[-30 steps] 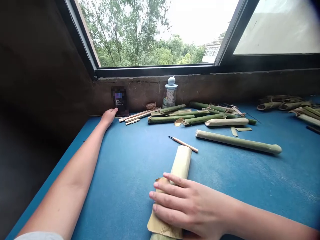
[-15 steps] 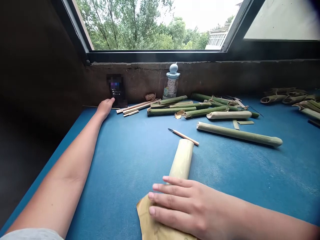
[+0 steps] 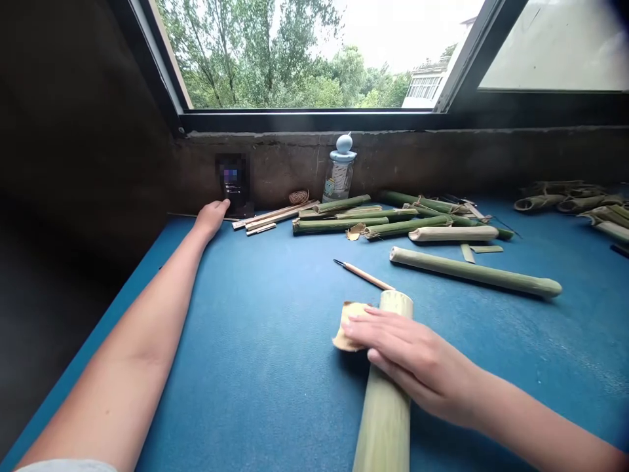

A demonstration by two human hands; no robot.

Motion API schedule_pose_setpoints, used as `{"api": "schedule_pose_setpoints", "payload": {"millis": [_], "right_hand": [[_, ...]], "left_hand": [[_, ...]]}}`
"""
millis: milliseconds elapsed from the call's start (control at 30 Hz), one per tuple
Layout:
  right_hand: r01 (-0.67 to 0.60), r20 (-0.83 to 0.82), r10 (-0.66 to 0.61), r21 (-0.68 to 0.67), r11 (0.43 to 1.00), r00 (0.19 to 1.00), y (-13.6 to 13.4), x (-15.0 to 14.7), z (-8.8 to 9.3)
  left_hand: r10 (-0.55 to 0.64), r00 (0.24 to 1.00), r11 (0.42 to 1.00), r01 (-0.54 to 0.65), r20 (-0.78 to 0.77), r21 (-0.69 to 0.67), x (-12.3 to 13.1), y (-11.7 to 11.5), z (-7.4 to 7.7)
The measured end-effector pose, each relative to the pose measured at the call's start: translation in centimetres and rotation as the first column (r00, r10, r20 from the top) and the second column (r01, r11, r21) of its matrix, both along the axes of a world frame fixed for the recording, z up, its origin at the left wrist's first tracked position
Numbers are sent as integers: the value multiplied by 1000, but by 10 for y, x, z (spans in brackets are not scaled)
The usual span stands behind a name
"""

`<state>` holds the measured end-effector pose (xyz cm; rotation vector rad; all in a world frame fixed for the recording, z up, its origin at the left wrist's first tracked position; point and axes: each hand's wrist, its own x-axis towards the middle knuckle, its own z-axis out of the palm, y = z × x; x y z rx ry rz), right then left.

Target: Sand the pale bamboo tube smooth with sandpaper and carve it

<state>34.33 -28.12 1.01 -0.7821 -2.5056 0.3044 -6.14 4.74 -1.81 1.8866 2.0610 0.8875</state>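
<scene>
Bamboo tube (image 3: 386, 419): pale green and shaved smooth, lying flat on the blue tabletop (image 3: 236, 341), its far end pointing at the window and its near end running out of my view.

Sandpaper (image 3: 350, 326): a tan folded piece, pinned under my fingers and poking out past the tube's left side.

Right hand (image 3: 410, 357): curled palm-down over the tube near its far end, fingers close together and pressing the sandpaper on; that's a firm closed hold.

Left hand (image 3: 211, 219): open and resting on the tabletop at its back edge, arm stretched out along the left edge, holding nothing.

Beside the left hand: a phone (image 3: 233, 183) with a blurred screen stands against the concrete ledge (image 3: 417, 157), fingertips just short of it.

Just past the tube: a thin wooden-handled pointed tool (image 3: 363, 275) lies with its end almost at the tube's tip.

Further right: a long green bamboo tube (image 3: 474, 272) lies angled across the tabletop.

Back edge: green bamboo lengths (image 3: 339, 225) are heaped together, with flat bamboo strips (image 3: 265, 217) to their left, and a plastic bottle with a blue cap (image 3: 341, 177) stands against the ledge.

Right edge: curled bamboo pieces (image 3: 565, 200) are piled up.
</scene>
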Motion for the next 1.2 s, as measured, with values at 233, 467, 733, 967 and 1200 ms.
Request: {"api": "schedule_pose_setpoints", "payload": {"millis": [233,467,733,967,1200], "right_hand": [[-237,29,235,129,963,972,-14,15,-20],[-114,-17,117,112,987,993,-10,2,-22],[166,6,-167,61,984,986,14,29,-22],[-87,-7,87,-48,995,996,4,26,-19],[222,-70,-224,-43,974,972,30,48,-24]], "left_hand": [[16,1000,1000,-16,7,3,5,-5,2],[17,1000,1000,-17,13,1,5,-5,5],[11,998,949,-28,56,313,13,-12,0],[-53,999,937,51,-3,344,16,-6,0],[-137,990,947,127,16,297,9,-1,-7]]}}
